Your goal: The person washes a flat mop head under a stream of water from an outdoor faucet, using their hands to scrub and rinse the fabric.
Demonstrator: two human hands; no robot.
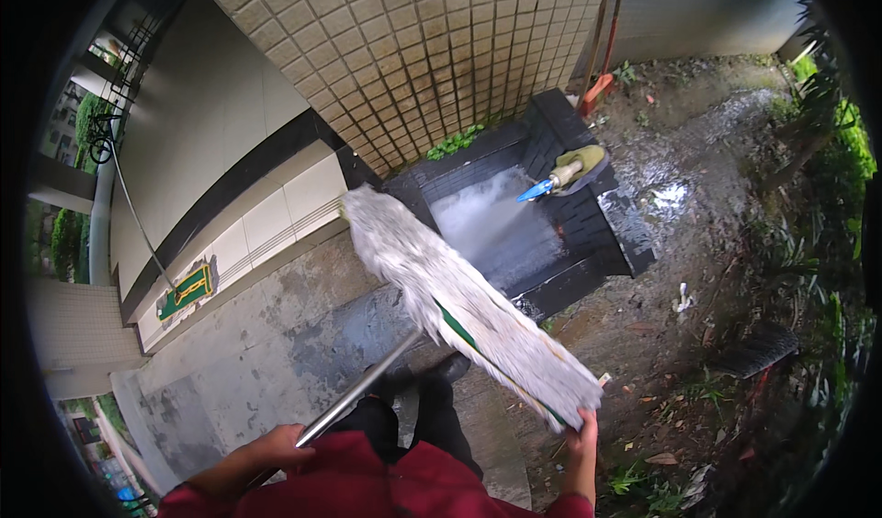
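Observation:
A wide flat mop with a grey-white string head (475, 304) and a green backing is raised across the front of me. My left hand (284, 447) is closed round its metal handle (358, 388). At the near right end of the mop head, my right hand (584, 430) grips the fringe. Beyond the mop lies a dark tiled basin (551, 280); foamy or splashing water (499, 222) fills part of it. A tap with a blue nozzle (536, 191) and a cloth wrapped round it points into the basin.
A second flat mop with a green backing (185, 293) lies on the pale step (244, 246) at left. A tiled wall (427, 56) rises behind the basin. An orange-red tool (597, 95) leans near the corner. Muddy ground (661, 270) with leaves and plants extends to the right.

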